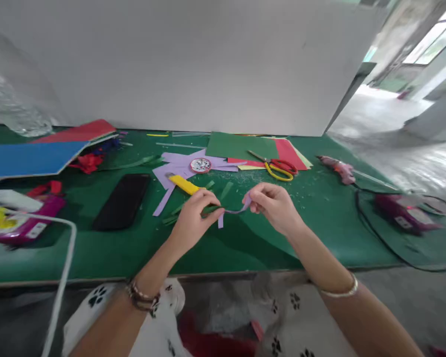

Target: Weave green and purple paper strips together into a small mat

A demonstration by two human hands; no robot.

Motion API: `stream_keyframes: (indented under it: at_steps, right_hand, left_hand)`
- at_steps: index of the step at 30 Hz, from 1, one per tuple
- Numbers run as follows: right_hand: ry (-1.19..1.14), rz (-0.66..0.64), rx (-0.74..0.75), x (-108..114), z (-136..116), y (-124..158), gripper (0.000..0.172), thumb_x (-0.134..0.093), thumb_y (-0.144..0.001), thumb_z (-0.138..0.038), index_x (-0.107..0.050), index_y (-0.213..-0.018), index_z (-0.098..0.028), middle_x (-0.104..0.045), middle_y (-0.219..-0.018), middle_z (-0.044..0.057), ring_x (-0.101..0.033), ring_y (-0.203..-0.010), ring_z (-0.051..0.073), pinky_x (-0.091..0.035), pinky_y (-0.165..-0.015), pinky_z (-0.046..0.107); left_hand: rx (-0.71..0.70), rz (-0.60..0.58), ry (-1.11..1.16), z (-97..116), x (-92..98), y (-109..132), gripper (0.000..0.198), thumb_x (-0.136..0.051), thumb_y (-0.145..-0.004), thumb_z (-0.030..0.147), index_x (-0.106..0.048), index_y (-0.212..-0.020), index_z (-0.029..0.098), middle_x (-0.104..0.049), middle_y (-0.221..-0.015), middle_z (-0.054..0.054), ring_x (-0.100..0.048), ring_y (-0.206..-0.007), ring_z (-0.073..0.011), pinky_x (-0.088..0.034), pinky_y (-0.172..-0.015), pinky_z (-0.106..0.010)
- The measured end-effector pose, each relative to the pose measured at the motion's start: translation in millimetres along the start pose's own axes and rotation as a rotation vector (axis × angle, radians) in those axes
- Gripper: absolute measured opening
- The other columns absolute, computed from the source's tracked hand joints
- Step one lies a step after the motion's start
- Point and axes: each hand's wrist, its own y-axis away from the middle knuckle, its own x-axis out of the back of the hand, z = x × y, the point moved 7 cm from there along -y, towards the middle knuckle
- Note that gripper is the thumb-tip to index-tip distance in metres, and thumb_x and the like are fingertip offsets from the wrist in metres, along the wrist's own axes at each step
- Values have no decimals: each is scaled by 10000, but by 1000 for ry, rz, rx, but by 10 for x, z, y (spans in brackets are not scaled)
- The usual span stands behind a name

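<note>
Stretching between the two hands, a narrow, curved strip of light purple paper [235,211] runs over the green-topped bench [245,255]. Its far end is pinched by the fingers of the right hand [277,204], thumb pressed to forefinger; the left hand [194,216] has thumb and forefinger nearly together on the other end. Just beyond the left fingers lies a yellow plastic cutter [184,184], and past it a small round dish with a red rim [200,165] on light purple paper sheets [167,172]. Left of those fingers rests a flat black phone [122,202]. Beyond the right fingers, scissors with red and yellow handles [278,168] lie near a dark green paper sheet [241,147]; farther right is a pink glue gun [342,171].
</note>
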Motion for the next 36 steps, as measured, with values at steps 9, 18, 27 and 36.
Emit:
stream_keyframes:
  at_steps: [9, 18, 27, 36]
  right_hand:
    - [-165, -55, -17, -98, 26, 6, 243, -697, -660, -376, -545, -642, -188, -543, -612, -59, -414, -446, 21, -310, -396, 158]
    - [-182, 38, 0, -3, 36, -45, 269, -709, -641, -399, -528, -665, -202, -500, -574, -80, -428, -436, 15, -313, -395, 145]
    - [-258, 131, 5, 55, 51, -87, 277, -729, -600, -383, -527, -675, -209, -507, -547, -92, -469, -426, 9, -396, -415, 113]
    - [-358, 137, 27, 197, -83, -105, 243, -742, -601, -333, -544, -641, -198, -481, -541, -89, -410, -419, -7, -368, -383, 78]
  left_hand:
    - [32, -2, 83, 40, -88, 1, 96, -527, -801, 192, -621, -785, 187, -541, -859, -17, -545, -794, -125, -444, -574, -191]
    - [88, -24, 159, 13, -97, -5, 183, -489, -825, 270, -631, -754, 178, -552, -845, -33, -553, -772, -139, -455, -595, -229]
    - [107, -51, 228, -2, -100, -6, 127, -578, -751, 263, -646, -828, 189, -568, -866, -37, -555, -822, -154, -451, -630, -228]
    - [279, -62, 420, 14, -52, 23, 200, -520, -781, 324, -668, -819, 196, -614, -854, -36, -596, -722, -146, -483, -603, -246]
